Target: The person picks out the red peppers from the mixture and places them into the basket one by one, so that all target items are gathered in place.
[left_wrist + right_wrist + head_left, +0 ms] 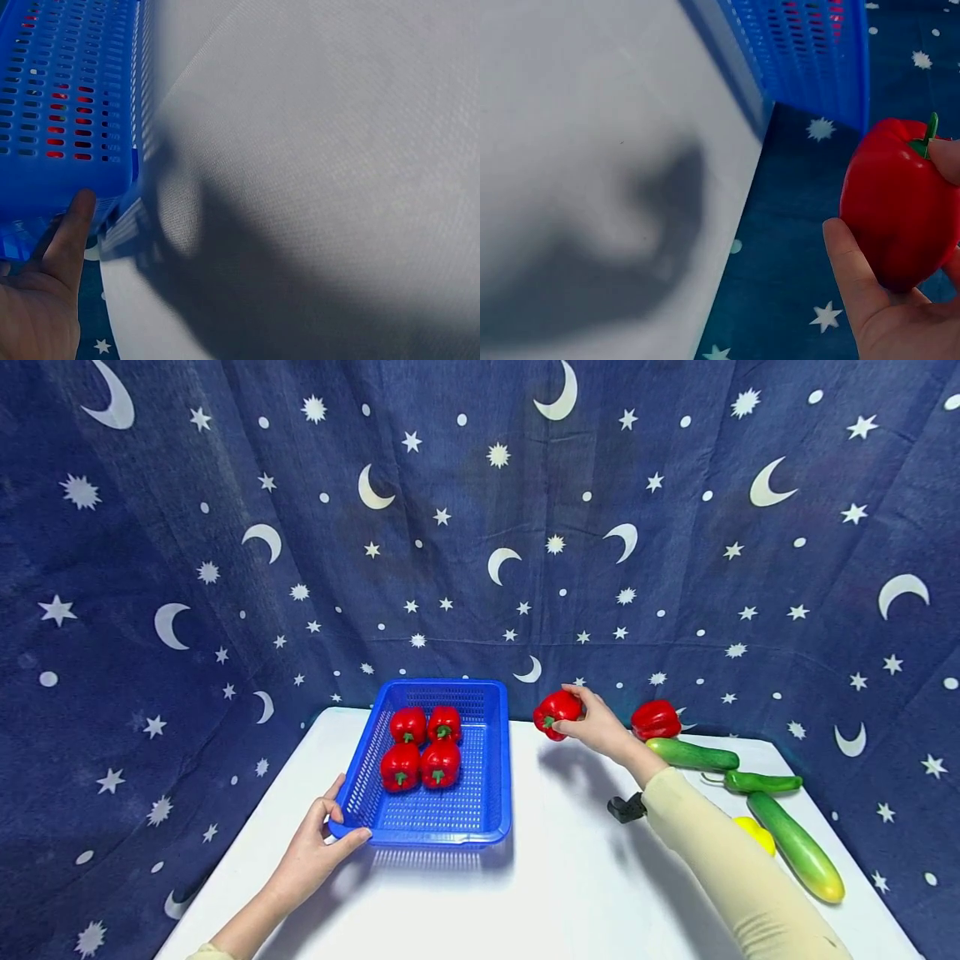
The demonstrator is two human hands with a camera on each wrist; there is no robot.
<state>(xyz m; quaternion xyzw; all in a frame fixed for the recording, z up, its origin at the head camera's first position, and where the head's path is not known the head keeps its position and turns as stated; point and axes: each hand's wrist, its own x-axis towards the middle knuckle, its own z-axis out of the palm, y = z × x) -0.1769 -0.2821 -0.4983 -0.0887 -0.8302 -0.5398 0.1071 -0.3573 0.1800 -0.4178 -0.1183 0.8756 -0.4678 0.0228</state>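
My right hand [596,724] grips a red bell pepper [557,714] above the table, just right of the basket. In the right wrist view the thumb lies by the green stem of this pepper [900,202], with fingers round its far side. My left hand [315,835] holds the near left corner of a blue plastic basket [472,837], thumb on the rim. Several red bell peppers [440,763] stand together in the basket's left half, stems facing me. The left wrist view shows the basket's perforated wall [67,176] and the left thumb [71,236] against it.
At the right of the white table [555,877] lie another red bell pepper [656,720], a cucumber [693,754], a green chili pepper [765,782], a larger green-yellow cucumber [797,847] and a yellow item [756,835] partly behind the right sleeve. A patterned blue curtain [465,568] hangs behind.
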